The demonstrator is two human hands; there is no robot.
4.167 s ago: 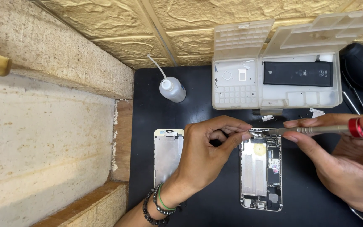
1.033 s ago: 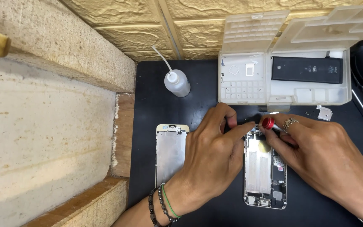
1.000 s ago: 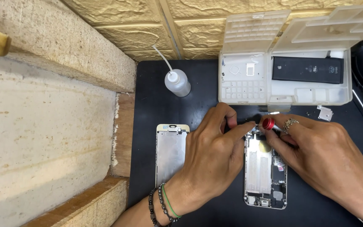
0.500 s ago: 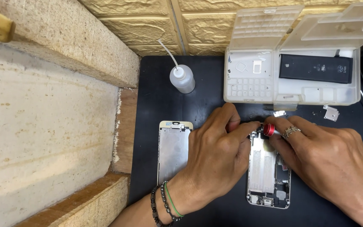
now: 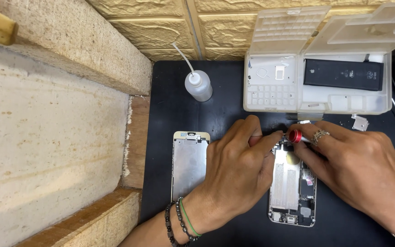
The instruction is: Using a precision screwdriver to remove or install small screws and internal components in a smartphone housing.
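An opened phone body (image 5: pixel 292 192) lies on the black mat (image 5: pixel 225 114), its inner metal plate and small parts exposed. My left hand (image 5: pixel 238 169) rests on the phone's upper left edge, fingers curled against it. My right hand (image 5: pixel 357 169), with a ring on one finger, holds a screwdriver with a red cap (image 5: pixel 295 136) upright over the top of the phone. The tip is hidden by my fingers. A detached screen panel (image 5: pixel 189 163) lies face down to the left of my left hand.
An open translucent parts box (image 5: pixel 316 87) with a black battery (image 5: pixel 343 74) in it stands at the back right. A small squeeze bottle (image 5: pixel 198 85) with a thin nozzle stands behind the screen panel. A small metal bracket (image 5: pixel 359 122) lies by the box. A stone ledge (image 5: pixel 56 137) borders the left.
Over the last seconds my right hand turned the screwdriver from lying sideways to upright over the phone's top. In the last second both hands stay put; only the view shifts slightly.
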